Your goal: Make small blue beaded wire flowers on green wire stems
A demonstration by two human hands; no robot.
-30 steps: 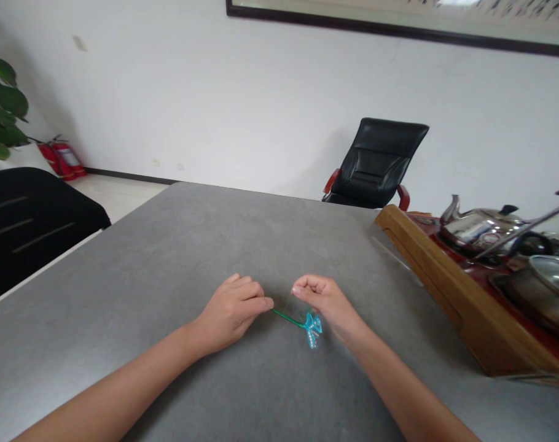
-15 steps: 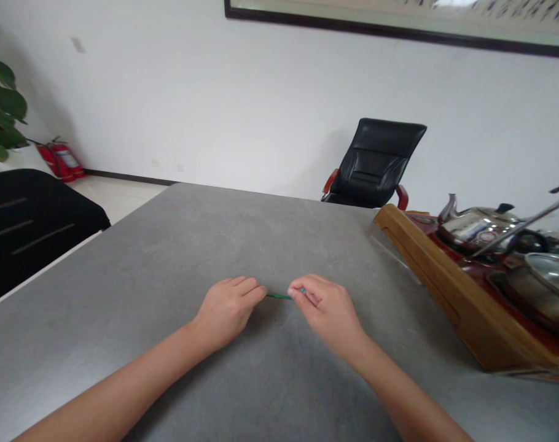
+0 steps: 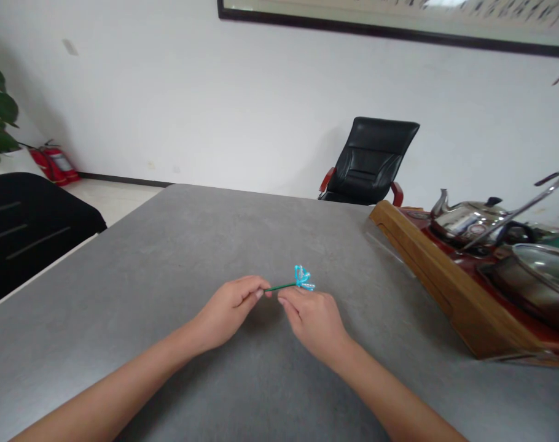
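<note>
A small artificial flower with light-blue looped petals (image 3: 303, 278) and a thin green stem (image 3: 280, 286) is held above the grey table (image 3: 206, 233). The end of the stem is pinched between thumb and fingers of my left hand (image 3: 231, 307). Just below the petals, my right hand (image 3: 315, 319) is closed, its curled fingers close against the stem. Whether something is inside those right fingers cannot be made out.
To the right, a wooden tea tray (image 3: 422, 270) carries a steel kettle (image 3: 470, 220) and a glass-lidded pot (image 3: 537, 282). A black chair (image 3: 371, 159) is behind the table, another black chair (image 3: 35, 227) at the left. Red fire extinguishers (image 3: 56, 164) stand by the wall.
The blue petals have come into view above my right hand, which was pinching the green stem. My left thumb now shows on the stem end. The view has shifted slightly.
</note>
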